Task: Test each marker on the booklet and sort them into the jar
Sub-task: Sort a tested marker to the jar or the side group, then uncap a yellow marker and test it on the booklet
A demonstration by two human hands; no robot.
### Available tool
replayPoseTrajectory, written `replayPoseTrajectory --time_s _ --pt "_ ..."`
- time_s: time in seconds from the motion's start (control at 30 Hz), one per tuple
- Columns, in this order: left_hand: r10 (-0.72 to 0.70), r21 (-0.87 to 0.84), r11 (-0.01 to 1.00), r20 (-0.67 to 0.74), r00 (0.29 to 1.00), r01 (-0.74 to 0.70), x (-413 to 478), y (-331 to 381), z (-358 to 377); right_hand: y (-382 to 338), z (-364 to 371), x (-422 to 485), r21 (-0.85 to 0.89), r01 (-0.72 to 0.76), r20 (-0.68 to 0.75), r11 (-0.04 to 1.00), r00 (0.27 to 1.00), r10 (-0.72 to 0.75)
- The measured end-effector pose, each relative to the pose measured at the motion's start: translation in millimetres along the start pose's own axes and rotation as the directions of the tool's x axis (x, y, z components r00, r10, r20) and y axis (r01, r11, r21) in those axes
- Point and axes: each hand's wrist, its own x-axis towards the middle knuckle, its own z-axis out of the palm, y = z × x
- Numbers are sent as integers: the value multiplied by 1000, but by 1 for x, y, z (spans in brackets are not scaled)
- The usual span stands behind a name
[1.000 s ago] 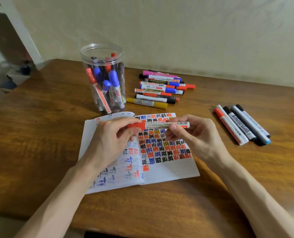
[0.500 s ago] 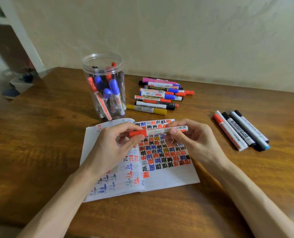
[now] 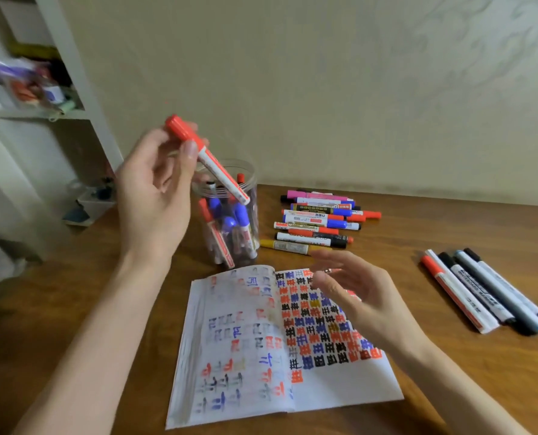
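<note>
The left hand [image 3: 154, 196] pinches one red-capped marker [image 3: 211, 161] between thumb and fingers. It is held tilted, cap up, over the mouth of the one jar [image 3: 252, 191]. The right hand [image 3: 355, 296] hovers spread and loose over the one open booklet [image 3: 239, 340]. On the bench [image 3: 418, 221] lie a pile of markers [image 3: 321, 221], too overlapped to count, and a row of four or five [image 3: 481, 290].

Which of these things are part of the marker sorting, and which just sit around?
Job: red-capped white marker in left hand; clear plastic jar; open scribbled paper booklet; heaped marker pile; separate marker row.
Lying about: cluttered white shelf; blurry floor items.
</note>
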Motion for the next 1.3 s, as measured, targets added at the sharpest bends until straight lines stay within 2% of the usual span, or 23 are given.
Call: replayPoseTrajectory --time_s 0.1,0.2,0.43,0.57,0.7,0.8,0.87,0.93,1.07,1.13,1.2,1.27,1.3 --pt "126 33 992 -75 989 -124 33 0 -4 -1 -2 2 6 -1 -26 1000 1000 1" --pt "153 78 985 -29 988 -151 46 -9 -1 0 0 7 2 0 -45 1000 999 0" --pt "70 258 961 123 990 -100 30 -39 1 10 3 11 -4 -10 -79 1000 997 10" --pt "6 346 936 154 988 -59 21 -48 1 14 2 11 -25 -24 -79 999 997 22" --pt "12 480 873 160 987 -89 13 -57 -3 16 1 12 -23 -34 -90 999 995 32" --pt "41 493 852 270 962 -175 6 -63 -1 18 1 11 -33 -40 -93 999 995 37" --pt "48 560 790 348 936 -249 3 -69 2 18 0 11 -43 -44 -95 998 995 40" --pt "21 618 744 357 934 -253 3 -74 3 18 1 10 -44 -47 -92 998 995 43" --pt "-7 594 775 352 936 -218 2 -72 6 19 -1 10 -30 -46 -94 998 995 43" --pt "49 540 815 299 953 -211 -6 -68 10 20 -4 11 -24 -49 -106 998 993 46" --pt "187 499 826 196 963 -262 -23 -60 17 24 -7 11 -30 -60 -130 998 990 55" --pt "354 495 789 119 928 -365 -44 -51 31 30 -11 13 -67 -67 -154 996 987 56" --pt "419 489 762 127 899 -424 -55 -48 39 34 -13 14 -85 -73 -161 994 985 58"
